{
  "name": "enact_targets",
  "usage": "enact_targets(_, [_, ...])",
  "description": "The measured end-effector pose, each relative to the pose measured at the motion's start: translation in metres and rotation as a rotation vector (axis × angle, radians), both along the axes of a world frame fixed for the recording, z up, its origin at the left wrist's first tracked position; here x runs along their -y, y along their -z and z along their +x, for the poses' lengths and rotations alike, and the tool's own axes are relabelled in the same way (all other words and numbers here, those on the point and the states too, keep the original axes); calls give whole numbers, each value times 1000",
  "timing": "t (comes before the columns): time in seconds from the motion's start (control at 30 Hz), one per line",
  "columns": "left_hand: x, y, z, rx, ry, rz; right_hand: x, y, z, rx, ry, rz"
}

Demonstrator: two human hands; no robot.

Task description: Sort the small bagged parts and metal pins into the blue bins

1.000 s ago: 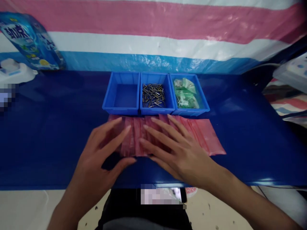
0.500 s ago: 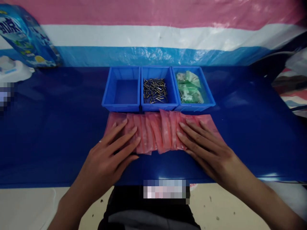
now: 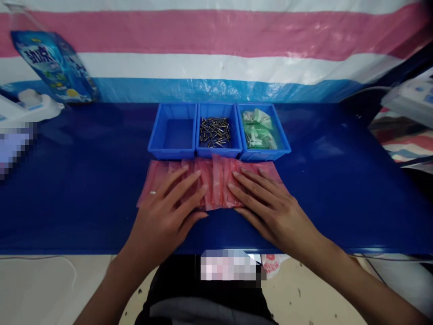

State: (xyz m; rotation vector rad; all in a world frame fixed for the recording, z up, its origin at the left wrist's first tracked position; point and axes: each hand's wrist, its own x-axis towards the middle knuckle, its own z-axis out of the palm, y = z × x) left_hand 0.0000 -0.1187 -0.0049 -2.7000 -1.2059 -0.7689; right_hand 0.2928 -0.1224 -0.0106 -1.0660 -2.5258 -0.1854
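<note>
A row of overlapping pink plastic bags (image 3: pixel 213 185) lies flat on the blue table (image 3: pixel 77 180), just in front of three blue bins. My left hand (image 3: pixel 165 214) rests palm down on the left part of the bags, fingers spread. My right hand (image 3: pixel 267 205) lies flat on the right part, fingers apart and pointing to the upper left. Neither hand grips anything. The left bin (image 3: pixel 172 133) is empty, the middle bin (image 3: pixel 216 133) holds several small metal screws, and the right bin (image 3: pixel 262 131) holds green-and-clear packets.
A blue printed pouch (image 3: pixel 54 65) leans on the striped tarp wall at the back left, beside a white object (image 3: pixel 32 104). Striped cloth and a white item (image 3: pixel 409 97) sit at the right edge. The table's front edge runs just below my hands.
My hands have drawn closer together on the bags, and the spread of bags is now narrower and more bunched than before.
</note>
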Motion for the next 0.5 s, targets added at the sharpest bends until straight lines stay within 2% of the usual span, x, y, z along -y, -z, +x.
enact_targets(0.23, [-6,8,8,8,-52,29,-6,-1,-8,-9,5,12])
enact_targets(0.4, [-2,9,24,63,-176,33,-11,-4,-25,-41,56,82])
enact_targets(0.5, [0,10,21,84,-161,-5,-12,-5,-31,-27,93,90])
